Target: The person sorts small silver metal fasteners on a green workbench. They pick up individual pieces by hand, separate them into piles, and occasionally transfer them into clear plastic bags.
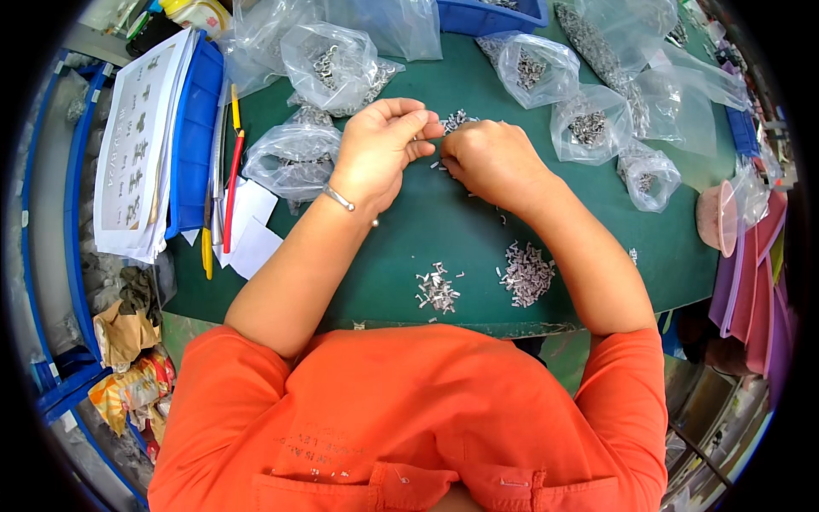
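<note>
Over the green tabletop (367,277) my left hand (380,154) is raised, its palm half turned up and thumb and fingertips pressed together. What it pinches is too small to make out. Close on its right, my right hand (499,162) is closed with the knuckles up and fingertips low by the tabletop; anything in them is hidden. Just beyond both hands lies a heap of small metal parts (456,119), partly covered. Nearer my body are a smaller loose pile of small metal pieces (438,288) and a denser pile of similar pieces (526,274).
Clear plastic bags of metal parts (328,68) stand at the back left, with more bags (589,126) at the right. A blue bin with papers (194,136), a red pen (233,192) and yellow-handled tools (207,243) lie left. A pink cup (717,218) sits at the right edge.
</note>
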A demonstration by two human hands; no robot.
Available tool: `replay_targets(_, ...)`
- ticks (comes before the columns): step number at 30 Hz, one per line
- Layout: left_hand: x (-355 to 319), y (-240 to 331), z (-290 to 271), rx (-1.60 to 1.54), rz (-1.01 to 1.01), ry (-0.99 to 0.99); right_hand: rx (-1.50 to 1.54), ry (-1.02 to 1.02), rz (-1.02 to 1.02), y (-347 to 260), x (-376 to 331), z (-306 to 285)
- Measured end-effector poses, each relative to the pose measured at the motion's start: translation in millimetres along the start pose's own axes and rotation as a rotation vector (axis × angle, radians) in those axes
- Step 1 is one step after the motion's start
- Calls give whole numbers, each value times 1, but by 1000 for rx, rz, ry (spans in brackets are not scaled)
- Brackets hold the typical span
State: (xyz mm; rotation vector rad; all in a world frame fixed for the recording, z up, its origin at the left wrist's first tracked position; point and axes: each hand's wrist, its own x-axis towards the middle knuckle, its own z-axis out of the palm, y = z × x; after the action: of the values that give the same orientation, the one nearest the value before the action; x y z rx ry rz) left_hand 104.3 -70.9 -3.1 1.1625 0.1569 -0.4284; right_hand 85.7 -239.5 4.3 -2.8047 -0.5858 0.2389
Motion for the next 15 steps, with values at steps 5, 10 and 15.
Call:
replay_targets(5, 11, -3, -17, -55, -26, -93, 546, 119, 31, 15, -5, -2)
replay_targets(10, 13, -13, 2, 887, 418, 42, 1792, 46, 136, 42, -15, -16)
replay_targets(15, 19, -28, -8, 1257, 668, -43, 815, 231, 175, 19, 0, 1)
